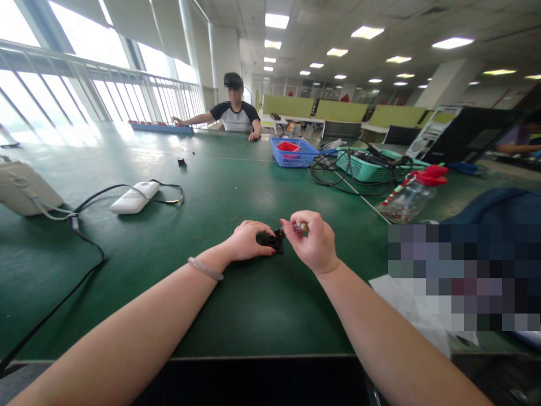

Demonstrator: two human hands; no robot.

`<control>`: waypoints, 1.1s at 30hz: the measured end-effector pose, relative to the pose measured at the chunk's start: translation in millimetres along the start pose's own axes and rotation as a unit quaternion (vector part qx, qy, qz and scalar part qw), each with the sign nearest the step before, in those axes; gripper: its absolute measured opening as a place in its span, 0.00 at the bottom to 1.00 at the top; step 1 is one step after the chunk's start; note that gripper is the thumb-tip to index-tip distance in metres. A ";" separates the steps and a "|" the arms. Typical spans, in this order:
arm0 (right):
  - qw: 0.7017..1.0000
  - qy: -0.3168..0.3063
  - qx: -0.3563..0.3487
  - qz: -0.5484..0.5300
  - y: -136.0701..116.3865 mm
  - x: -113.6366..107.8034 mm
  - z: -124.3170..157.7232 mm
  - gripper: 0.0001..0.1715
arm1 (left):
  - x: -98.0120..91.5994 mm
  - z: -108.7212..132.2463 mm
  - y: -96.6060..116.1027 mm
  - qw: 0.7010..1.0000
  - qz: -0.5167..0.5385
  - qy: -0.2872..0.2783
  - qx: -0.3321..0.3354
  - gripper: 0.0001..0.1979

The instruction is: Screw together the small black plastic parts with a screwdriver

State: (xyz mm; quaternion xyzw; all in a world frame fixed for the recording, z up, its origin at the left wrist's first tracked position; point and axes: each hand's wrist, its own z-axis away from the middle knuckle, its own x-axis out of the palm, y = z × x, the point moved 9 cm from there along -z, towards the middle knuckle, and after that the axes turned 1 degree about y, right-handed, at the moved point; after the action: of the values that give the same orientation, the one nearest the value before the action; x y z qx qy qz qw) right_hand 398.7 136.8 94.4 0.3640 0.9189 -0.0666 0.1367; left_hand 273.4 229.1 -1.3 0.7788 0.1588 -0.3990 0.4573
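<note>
My left hand [249, 239] rests low over the green table [236, 304], thumb and fingers closed around a small black part [274, 242]. What kind of part it is cannot be made out. My right hand [315, 242] is closed in a pinch on a small screwdriver [301, 227], whose clear handle with a brownish end shows between the fingers. The screwdriver lies nearly level and points left at the black part. Its tip is too small to tell whether it touches. A pale bangle [205, 269] circles my left wrist.
To the left are a white power bank [135, 197] with a black cable and a white case [27, 189]. A small black piece [181, 162] lies farther back. Blue [293, 153] and green baskets [363, 166], cables and a red-capped bottle [416, 194] stand right. Across sits another person [236, 115].
</note>
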 end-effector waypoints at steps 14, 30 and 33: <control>0.917 -0.084 0.324 -0.218 75.3 38.4 30.0 0.16 | -2.6 5.1 10.7 0.999 -0.052 -0.013 0.009 0.20; 0.920 -0.135 0.328 -0.167 76.7 38.6 26.6 0.22 | -0.9 8.4 18.8 0.996 -0.082 -0.039 0.004 0.22; 0.927 -0.086 0.326 -0.164 77.4 28.6 25.1 0.23 | -0.2 7.5 19.1 0.996 -0.081 -0.043 0.005 0.21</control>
State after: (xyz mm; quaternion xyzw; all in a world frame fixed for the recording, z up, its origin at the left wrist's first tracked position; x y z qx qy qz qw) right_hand 437.0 206.1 60.1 0.2257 0.8780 -0.4152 0.0757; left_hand 281.4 212.7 8.0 0.7478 0.1994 -0.4682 0.4264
